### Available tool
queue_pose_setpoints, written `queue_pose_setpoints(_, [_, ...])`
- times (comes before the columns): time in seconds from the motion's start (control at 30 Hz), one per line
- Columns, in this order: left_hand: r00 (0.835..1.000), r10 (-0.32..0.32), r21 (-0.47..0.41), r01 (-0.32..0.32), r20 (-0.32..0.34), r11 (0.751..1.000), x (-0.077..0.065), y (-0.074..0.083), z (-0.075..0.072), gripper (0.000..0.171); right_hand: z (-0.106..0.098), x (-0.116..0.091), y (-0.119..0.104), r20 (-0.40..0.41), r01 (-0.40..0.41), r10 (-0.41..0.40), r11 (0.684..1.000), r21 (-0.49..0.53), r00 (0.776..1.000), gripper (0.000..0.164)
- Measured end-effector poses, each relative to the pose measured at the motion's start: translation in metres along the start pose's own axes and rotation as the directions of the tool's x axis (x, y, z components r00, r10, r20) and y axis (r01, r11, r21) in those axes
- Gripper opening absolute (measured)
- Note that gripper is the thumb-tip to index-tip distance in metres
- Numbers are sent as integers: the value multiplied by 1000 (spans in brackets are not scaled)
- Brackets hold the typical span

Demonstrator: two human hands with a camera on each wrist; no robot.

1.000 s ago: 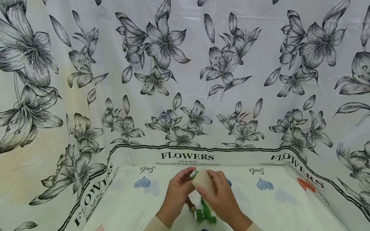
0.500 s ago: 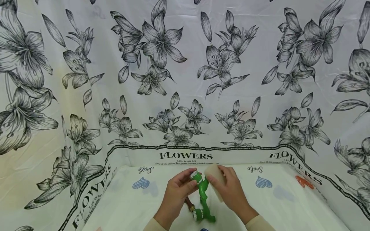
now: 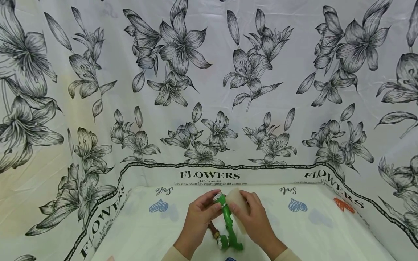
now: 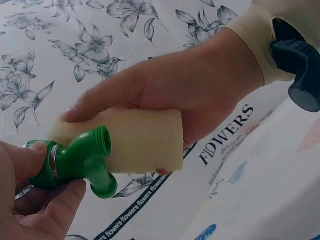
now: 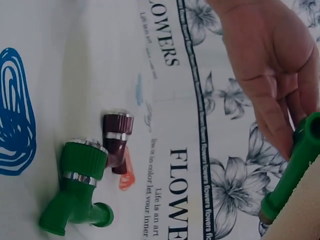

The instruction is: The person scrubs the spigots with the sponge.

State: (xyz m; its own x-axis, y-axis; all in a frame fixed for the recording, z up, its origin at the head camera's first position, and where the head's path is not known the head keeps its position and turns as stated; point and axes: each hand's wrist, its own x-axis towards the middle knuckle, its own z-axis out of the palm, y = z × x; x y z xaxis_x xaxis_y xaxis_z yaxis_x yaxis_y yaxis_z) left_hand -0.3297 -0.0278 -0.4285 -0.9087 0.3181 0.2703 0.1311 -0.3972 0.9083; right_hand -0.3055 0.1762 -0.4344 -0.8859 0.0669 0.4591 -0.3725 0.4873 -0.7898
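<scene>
**Beige sponge (image 4: 145, 142) back in close to the held green tap (image 4: 75, 160); both hands busy**

Change: a second ago the sponge covers most of the tap in the head view; half a second ago it is pulled off to the right and the tap shows; now it is swung back in, more upright, just beside the tap. Whether they touch: cannot tell. Judgement: back-and-forth rubbing looks under way, this being the start of another pass, not the end.

Left hand (image 3: 199, 214): fingers and thumb closed round the ribbed knob end, rest of tap left free and pointing toward the sponge. Right hand (image 3: 258, 217): wrapped along the sponge, thumb on one side, fingers on the other, mostly hidden behind it in the left wrist view.

Held tap and sponge are up off the worktop (image 3: 130, 224), about midway between its left and right edges. Below them, toward the near edge (out of frame), a lying green tap (image 5: 80, 195) and a brown tap (image 5: 117, 135) sit close together; contact between them unclear. Neither is in a hand. Brown one is partly blocked by the left hand in the head view. Floral curtain (image 3: 209, 90) stands past the far edge.
</scene>
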Motion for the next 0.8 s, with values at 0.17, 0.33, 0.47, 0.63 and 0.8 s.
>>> queue_pose_setpoints(0.17, [1000,3,13,-3,-24,1000,2,-2,-2,46,3,-4,-9,44,-7,4,998,62,999,56])
queue_pose_setpoints(0.33, [997,30,66,-25,-69,997,3,-2,-4,44,6,-11,-17,69,62,-68,994,85,995,54])
queue_pose_setpoints(0.47, [994,27,90,-18,-102,996,3,-1,-5,44,8,-13,-20,79,124,-130,990,74,988,56])
queue_pose_setpoints(0.63, [993,1,79,9,-119,997,3,-1,-6,44,9,-12,-19,77,128,-132,990,59,988,57])
queue_pose_setpoints(0.8, [996,-16,52,20,-93,998,1,1,-4,46,6,-8,-13,61,90,-90,996,18,994,58])
